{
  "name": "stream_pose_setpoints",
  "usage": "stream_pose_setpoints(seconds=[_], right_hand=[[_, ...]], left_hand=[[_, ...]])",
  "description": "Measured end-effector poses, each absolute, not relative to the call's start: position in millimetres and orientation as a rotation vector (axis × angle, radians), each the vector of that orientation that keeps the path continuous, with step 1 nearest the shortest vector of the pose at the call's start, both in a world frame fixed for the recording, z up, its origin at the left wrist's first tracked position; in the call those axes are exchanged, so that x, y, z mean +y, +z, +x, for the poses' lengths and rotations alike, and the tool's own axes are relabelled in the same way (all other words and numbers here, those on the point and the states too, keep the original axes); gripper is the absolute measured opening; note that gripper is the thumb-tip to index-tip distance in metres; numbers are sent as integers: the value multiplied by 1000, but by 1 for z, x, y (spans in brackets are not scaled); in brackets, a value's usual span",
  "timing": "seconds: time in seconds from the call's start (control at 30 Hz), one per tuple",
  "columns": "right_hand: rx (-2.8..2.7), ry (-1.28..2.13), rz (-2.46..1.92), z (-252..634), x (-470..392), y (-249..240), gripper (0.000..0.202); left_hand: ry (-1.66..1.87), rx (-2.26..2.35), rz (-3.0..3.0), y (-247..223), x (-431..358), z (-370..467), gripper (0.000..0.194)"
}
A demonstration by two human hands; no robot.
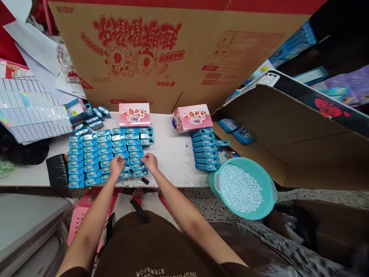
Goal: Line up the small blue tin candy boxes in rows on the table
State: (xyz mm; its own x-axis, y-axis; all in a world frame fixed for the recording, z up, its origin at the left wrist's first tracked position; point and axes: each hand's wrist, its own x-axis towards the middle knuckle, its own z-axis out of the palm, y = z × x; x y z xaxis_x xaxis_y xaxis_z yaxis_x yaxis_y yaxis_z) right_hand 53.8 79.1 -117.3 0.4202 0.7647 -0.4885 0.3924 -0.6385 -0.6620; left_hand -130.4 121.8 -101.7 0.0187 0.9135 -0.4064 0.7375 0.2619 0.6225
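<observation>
Blue boxes, small and flat, lie in tidy columns on the near left part of the white surface, packed edge to edge. Left hand is down on the near end of the block, fingers curled onto a box in the fourth column or so; whether it pinches that box or only presses on it, I cannot tell. Right hand sits just to the right, at the near right corner of the block, fingertips bent onto the last boxes there, and its grip is just as hard to read from here.

A small black piece lies just near of the right hand, at the surface's edge. Far of the block stands a pink carton with strawberries on it, and a second pink carton sits to the right, tilted. Below that one, a single stacked column of blue boxes. Right and nearer, off the surface's edge, a teal basin filled with little white pieces. A black pouch rests at the near left. Shiny holographic sheets lie at the far left. A big brown cardboard box with red print rises behind everything.
</observation>
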Motion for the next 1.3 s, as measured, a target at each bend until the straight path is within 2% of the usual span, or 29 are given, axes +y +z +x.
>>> stream_pose_setpoints(seconds=[0.2,0.33,0.43,0.73,1.2,1.3], right_hand=[[-1117,1177,-2388,59,87,-115,31],[-1081,1361,-2410,68,91,-122,36],[-1102,1429,-2419,73,94,-125,35],[-1049,1704,-2418,74,103,-120,46],[-1291,1258,-2430,57,93,-109,24],[-1272,1236,-2342,60,88,-104,30]], left_hand=[[-52,1785,1659,-92,133,-124,18],[-442,1834,1723,-81,143,-121,37],[-568,1762,1683,-75,150,-120,46],[-634,1658,1367,-80,162,-122,44],[-559,1702,1572,-74,149,-120,45],[-484,1724,1759,-67,134,-117,42]])
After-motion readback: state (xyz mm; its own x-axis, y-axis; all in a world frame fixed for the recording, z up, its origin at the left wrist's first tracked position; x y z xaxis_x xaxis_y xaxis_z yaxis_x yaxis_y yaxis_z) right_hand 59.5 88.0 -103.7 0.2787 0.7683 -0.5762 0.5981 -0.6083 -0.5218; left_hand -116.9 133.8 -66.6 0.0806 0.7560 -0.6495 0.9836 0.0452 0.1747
